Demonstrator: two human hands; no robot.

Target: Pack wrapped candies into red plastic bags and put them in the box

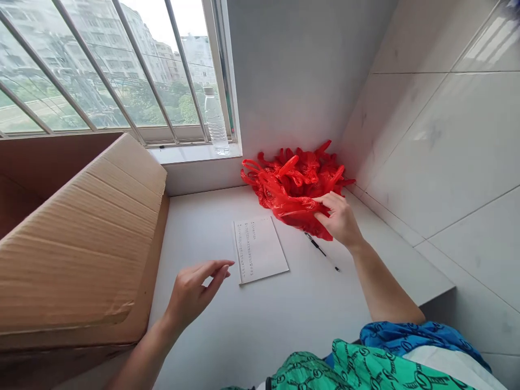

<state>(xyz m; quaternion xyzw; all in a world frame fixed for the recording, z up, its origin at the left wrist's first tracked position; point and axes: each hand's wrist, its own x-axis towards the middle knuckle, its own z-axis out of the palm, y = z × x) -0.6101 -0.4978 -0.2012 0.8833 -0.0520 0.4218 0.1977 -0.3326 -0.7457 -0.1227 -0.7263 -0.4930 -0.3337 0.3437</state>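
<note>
A heap of red plastic bags (pixel 298 179) lies crumpled against the wall at the back of the white tabletop. My right hand (pixel 337 219) grips the edge of one bag at the front right of the heap, thumb and fingers closed on the thin plastic. Over the table, my left hand (pixel 201 284) hovers left of a sheet of paper (pixel 264 249). Its thumb and index fingertips come together in a loose pinch, with nothing visible between them. Small handwritten-looking marks cover the paper's left part. Below my right hand lies a black pen (pixel 316 245).
An open cardboard box (pixel 85 233) with a raised flap fills the left side. A clear plastic bottle (pixel 216 122) stands on the windowsill (pixel 195 154) beside the barred window. White tiled wall (pixel 455 151) borders the table at right.
</note>
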